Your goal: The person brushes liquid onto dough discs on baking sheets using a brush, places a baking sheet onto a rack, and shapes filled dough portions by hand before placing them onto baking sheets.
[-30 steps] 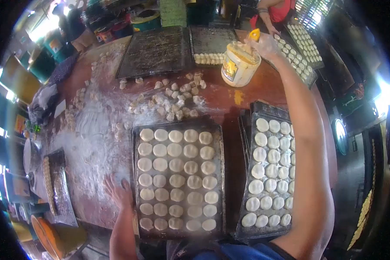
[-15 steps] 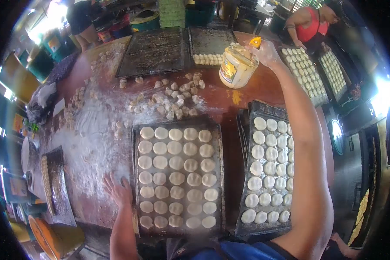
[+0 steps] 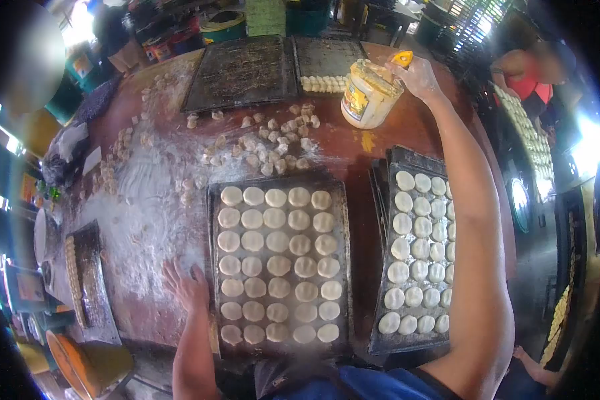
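Note:
My right hand [image 3: 420, 79] is closed round a brush with a yellow handle [image 3: 402, 59], over the rim of a plastic tub [image 3: 365, 100] smeared with yellow filling; the brush's lower end is hidden. My left hand [image 3: 187, 283] lies on the floury table with fingers spread, holding nothing. Right beside it, a dark baking tray [image 3: 345, 267] bears rows of flattened pale dough rounds [image 3: 275, 242]. Another tray [image 3: 373, 327] of dough rounds sits on a stack at the right, partly covered by my right forearm.
Small dough lumps [image 3: 273, 148] lie scattered behind the middle tray. Dark trays [image 3: 240, 73] stand at the table's back edge, one with a row of dough pieces [image 3: 323, 84]. A narrow tray [image 3: 95, 287] is at the left. A person in red [image 3: 535, 83] handles a tray at right.
The view has shifted slightly. My right hand stays at the tub with the brush, and my left hand stays on the table. The person in red has moved a tray of dough further right.

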### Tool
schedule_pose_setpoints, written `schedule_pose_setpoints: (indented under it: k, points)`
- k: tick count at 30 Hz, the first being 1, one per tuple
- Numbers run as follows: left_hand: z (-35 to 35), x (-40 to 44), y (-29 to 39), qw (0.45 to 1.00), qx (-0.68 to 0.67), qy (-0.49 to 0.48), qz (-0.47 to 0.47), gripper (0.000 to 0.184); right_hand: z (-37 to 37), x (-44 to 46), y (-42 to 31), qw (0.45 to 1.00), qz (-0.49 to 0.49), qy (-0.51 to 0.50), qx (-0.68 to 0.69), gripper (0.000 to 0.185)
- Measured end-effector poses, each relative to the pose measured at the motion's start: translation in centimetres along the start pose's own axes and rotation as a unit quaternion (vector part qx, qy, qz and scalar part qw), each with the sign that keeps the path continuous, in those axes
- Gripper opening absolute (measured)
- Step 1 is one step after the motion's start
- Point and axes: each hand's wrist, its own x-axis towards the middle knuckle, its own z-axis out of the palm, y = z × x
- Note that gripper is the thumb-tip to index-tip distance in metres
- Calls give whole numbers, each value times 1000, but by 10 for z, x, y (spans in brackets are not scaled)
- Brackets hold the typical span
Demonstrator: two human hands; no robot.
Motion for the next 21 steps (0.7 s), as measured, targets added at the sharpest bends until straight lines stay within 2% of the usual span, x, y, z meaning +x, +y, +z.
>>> schedule_pose_setpoints:
  k: [2,5,7,8,11,13,14,15,16,17,18,19,20,21]
  points:
    - [-3,1,3,1000,1,0,4,60,-7,-2,-10,999,-28,-9,-38,39]
    - [-6,-1,6,1000,-7,-19,-13,60,-9,-1,-16,997,2,-11,-70,40]
    - [-4,0,2,1000,6,-19,0,61,-8,-6,-16,998,1,1,-68,33]
    - [-4,1,2,999,18,-30,-3,61,-15,-10,-28,990,-74,-5,-117,30]
    - [-2,2,1,999,20,-27,0,62,-19,-51,-98,996,-80,-3,-37,31]
    - [0,2,0,999,16,-28,-9,64,-1,-85,-146,994,-30,-89,51,33]
    - [0,1,0,1000,5,-22,-3,63,8,-102,-181,994,-47,-96,-14,35]
    - [-2,2,2,1000,4,-23,4,63,25,-117,-202,987,3,-160,33,36]
    - [-6,1,4,1000,-2,-31,0,63,48,-128,-210,974,-7,-207,88,34]
    - [-10,0,4,999,-7,-40,-3,63,67,-141,-227,966,33,-249,54,33]
    - [-9,0,3,999,-17,-49,-5,64,89,-155,-236,969,-4,-242,56,33]
    - [-8,0,1,999,-21,-48,6,64,114,-171,-239,965,14,-244,100,31]
    - [-6,0,-2,998,-33,-44,7,65,134,-183,-240,966,-71,-223,112,28]
    - [-3,1,-5,998,-47,-39,7,66,152,-191,-239,969,-63,-215,105,28]
